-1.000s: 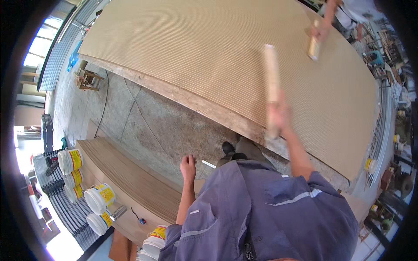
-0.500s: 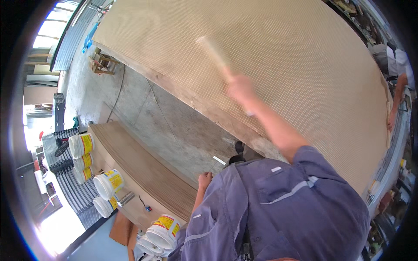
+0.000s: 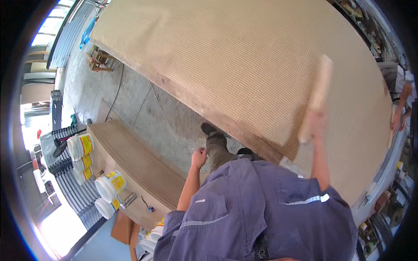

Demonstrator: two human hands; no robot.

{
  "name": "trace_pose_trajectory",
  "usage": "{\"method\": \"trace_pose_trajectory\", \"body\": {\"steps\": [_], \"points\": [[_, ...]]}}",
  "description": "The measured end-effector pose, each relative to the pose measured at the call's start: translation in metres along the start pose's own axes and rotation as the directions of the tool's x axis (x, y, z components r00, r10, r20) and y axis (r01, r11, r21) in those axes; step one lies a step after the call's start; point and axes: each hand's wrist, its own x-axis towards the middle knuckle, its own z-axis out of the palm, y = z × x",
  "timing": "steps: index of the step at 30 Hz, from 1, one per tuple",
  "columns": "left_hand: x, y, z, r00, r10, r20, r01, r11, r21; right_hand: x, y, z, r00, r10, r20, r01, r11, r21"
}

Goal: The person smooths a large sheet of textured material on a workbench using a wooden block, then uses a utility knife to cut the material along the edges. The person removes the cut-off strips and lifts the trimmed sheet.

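Observation:
My right hand [image 3: 317, 124] is closed round a long, pale, wood-coloured bar [image 3: 320, 85], blurred by motion, its exact kind unclear. The bar is over the right part of a large tan panel [image 3: 209, 56] with a fine honeycomb-like pattern. Whether it touches the surface I cannot tell. My left hand [image 3: 199, 157] hangs beside my leg with its fingers curled in and nothing visible in it. It is nearest to a stack of long brown boards [image 3: 135, 152] on the left.
White buckets with yellow labels [image 3: 111, 185] stand beside the boards. A small wooden stool [image 3: 100, 61] and a cable [image 3: 117, 91] are on the concrete floor. Another person's hands [image 3: 395, 119] are at the panel's right edge. Metal bars [image 3: 82, 191] lie at the left.
My right hand has swung the bar from the panel's middle to its right side, nearer to me. My left hand has risen slightly, and one foot has come into view beside the panel edge.

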Motion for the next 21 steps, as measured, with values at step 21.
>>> {"method": "trace_pose_trajectory", "body": {"steps": [21], "points": [[0.105, -0.038, -0.229, 0.987, -0.153, -0.045, 0.125, 0.917, -0.379, 0.05, -0.432, 0.365, 0.862, -0.432, 0.266, 0.476, 0.87, -0.13]]}}
